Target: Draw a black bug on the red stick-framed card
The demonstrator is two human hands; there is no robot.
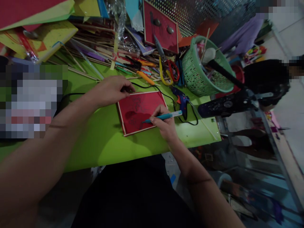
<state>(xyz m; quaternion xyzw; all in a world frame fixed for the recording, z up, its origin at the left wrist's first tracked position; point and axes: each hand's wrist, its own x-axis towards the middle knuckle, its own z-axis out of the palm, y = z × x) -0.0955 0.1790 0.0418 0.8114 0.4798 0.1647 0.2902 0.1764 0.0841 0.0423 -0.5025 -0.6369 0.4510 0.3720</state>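
A red board [142,109] edged with thin pale sticks lies on the green table, with faint dark drawn lines on its face. My right hand [163,123] grips a teal pen [163,117], its tip at the lower middle of the board. At the board's upper left edge rests my left hand [116,90], its fingers bent over the rim; whether something small is under them is hidden. A blue hot glue gun [181,100] with a black cord lies just right of the board.
Behind the board are scissors with red and yellow handles [169,71], an orange-handled tool [145,77] and many thin sticks [95,47]. A green basket [194,69] stands at the back right. Another red framed board [163,41] leans at the back. The green table's [99,148] front edge is near me.
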